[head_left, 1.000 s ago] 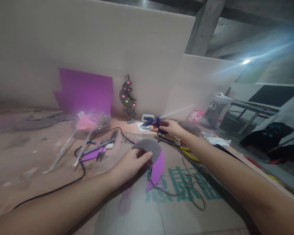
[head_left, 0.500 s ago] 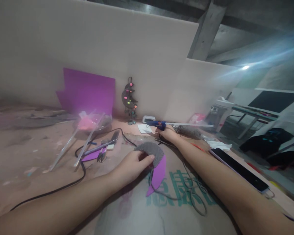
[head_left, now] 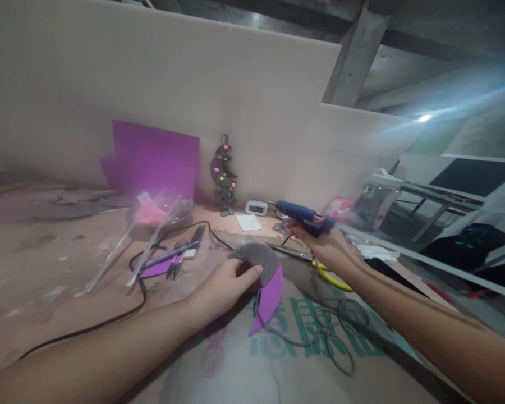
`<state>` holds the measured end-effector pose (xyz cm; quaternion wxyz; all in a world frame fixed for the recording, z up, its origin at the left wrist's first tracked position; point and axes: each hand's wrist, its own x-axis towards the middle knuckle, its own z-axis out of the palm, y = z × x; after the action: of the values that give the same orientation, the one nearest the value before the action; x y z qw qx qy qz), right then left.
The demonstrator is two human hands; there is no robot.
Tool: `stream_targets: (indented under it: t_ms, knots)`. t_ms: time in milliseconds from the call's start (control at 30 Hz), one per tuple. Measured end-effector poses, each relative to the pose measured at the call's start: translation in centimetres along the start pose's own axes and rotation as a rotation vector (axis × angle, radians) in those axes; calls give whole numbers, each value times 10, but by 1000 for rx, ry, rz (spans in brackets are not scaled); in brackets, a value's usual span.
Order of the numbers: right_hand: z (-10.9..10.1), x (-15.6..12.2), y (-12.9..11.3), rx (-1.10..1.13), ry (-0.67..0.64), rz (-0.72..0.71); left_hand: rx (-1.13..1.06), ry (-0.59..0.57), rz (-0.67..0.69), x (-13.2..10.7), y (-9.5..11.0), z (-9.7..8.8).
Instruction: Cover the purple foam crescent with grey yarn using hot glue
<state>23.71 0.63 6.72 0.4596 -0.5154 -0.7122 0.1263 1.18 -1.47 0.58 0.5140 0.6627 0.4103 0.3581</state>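
Note:
My left hand (head_left: 227, 286) pinches a purple crescent (head_left: 271, 294) whose upper part is wrapped in grey cord. From its wrapped end, loose grey cord (head_left: 334, 348) trails in loops over the mat to the right. My right hand (head_left: 326, 241) is closed round a blue hot glue gun (head_left: 305, 216), raised above the table with its nozzle toward the left. A long clear glue stick (head_left: 429, 261) sticks out of the gun's back end. Under the right hand lie yellow-handled scissors (head_left: 330, 276), partly hidden by the wrist.
A finished-looking moon hanging (head_left: 223, 171) with coloured balls leans on the wall beside a purple sheet (head_left: 155, 160). A small white clock (head_left: 256, 208), glue sticks (head_left: 111, 255), a black cable (head_left: 88, 331), a phone (head_left: 393, 275) and a clear jar (head_left: 376, 199) lie or stand around.
My right hand has lifted the glue gun and brought it right and nearer, uncovering the scissors. My left hand keeps the crescent in almost the same place.

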Motion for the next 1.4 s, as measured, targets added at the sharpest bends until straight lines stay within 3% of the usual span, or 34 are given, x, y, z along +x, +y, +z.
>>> stream_targets:
  t_ms: [133, 267, 467, 667, 867, 1033, 1133, 1400]
  knots:
    - [-15, -47, 11, -77, -47, 79, -2, 38, 12, 0, 2, -1]
    - [-18, -69, 23, -176, -16, 188, 24, 50, -41, -1, 6, -2]
    - [-13, -72, 21, -125, -120, 115, 75, 108, -51, -3, 12, -3]
    - [-12, -83, 13, -103, -223, 129, -4, 161, -45, -4, 13, -1]
    - [-11, -84, 7, -83, -187, 81, 1, 142, -25, 1, 5, -4]
    - [-11, -81, 7, -90, -202, 77, 62, 147, -83, -3, 16, -4]
    - [-10, -80, 6, -124, -205, 67, 86, 209, -112, -4, 20, -4]
    - [-9, -78, 9, -187, -213, 8, 48, 210, -17, 1, 9, -7]
